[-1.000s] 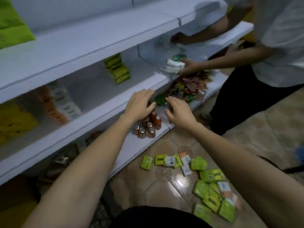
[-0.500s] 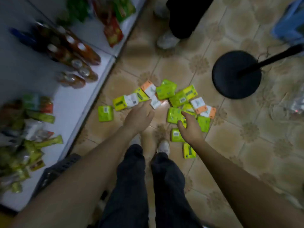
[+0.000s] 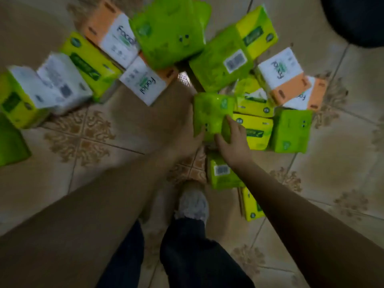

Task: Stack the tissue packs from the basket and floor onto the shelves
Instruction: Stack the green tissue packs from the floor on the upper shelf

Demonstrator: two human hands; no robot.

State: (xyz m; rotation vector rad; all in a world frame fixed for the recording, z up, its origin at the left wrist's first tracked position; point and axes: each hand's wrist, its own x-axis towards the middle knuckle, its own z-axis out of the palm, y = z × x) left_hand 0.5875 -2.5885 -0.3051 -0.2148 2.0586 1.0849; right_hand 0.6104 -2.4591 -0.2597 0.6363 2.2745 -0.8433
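Observation:
Several tissue packs lie scattered on the tiled floor: green ones [image 3: 168, 32], yellow-green ones [image 3: 91, 65] and orange-and-white "Facial" packs [image 3: 284, 77]. In the middle sits a bright green tissue pack [image 3: 209, 109]. My left hand [image 3: 182, 138], blurred, holds its left side with the thumb over the near edge. My right hand [image 3: 232, 142] grips its lower right corner, fingers on top. Another green pack with a barcode [image 3: 222, 173] lies under my right wrist. No shelf or basket is in view.
A black round stand base [image 3: 357, 17] fills the top right corner. My shoe [image 3: 193, 204] and dark trouser legs stand just below the packs. One more green pack [image 3: 10, 144] lies at the left edge. Bare tiles stretch to the right and lower left.
The view dropped from the shelves to the floor and closed in on the packs. Both hands came down from the shelf edge and took hold of the middle green pack.

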